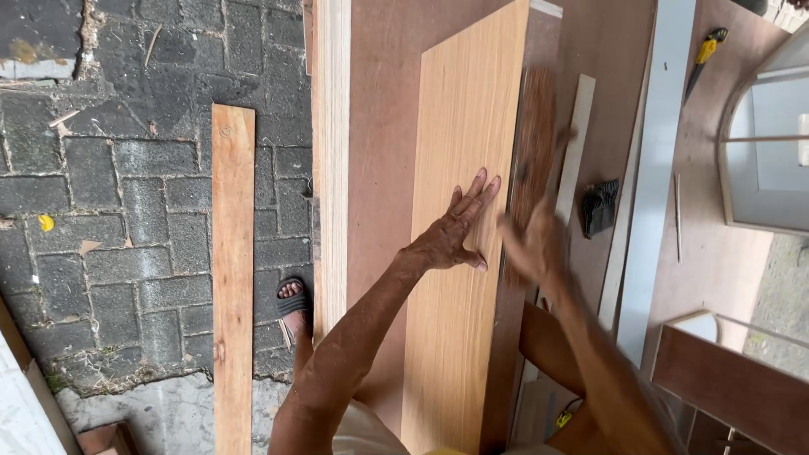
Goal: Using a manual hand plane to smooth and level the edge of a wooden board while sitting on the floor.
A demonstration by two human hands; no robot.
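We've got one head view only, looking steeply down from above the worktop [379, 126], close range. Forearms enter from the bottom edge, fingers [479, 190] near frame centre. Left of the fingers, paved ground [126, 211]; right of them, more worktop. No second view overlaps.

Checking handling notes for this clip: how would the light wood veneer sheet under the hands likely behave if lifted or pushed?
The light veneer sheet looks thin and long, so probably floppy and light. Lying flat on the plywood board under the left hand, it would likely slide easily. Its thin edges seem prone to chipping.
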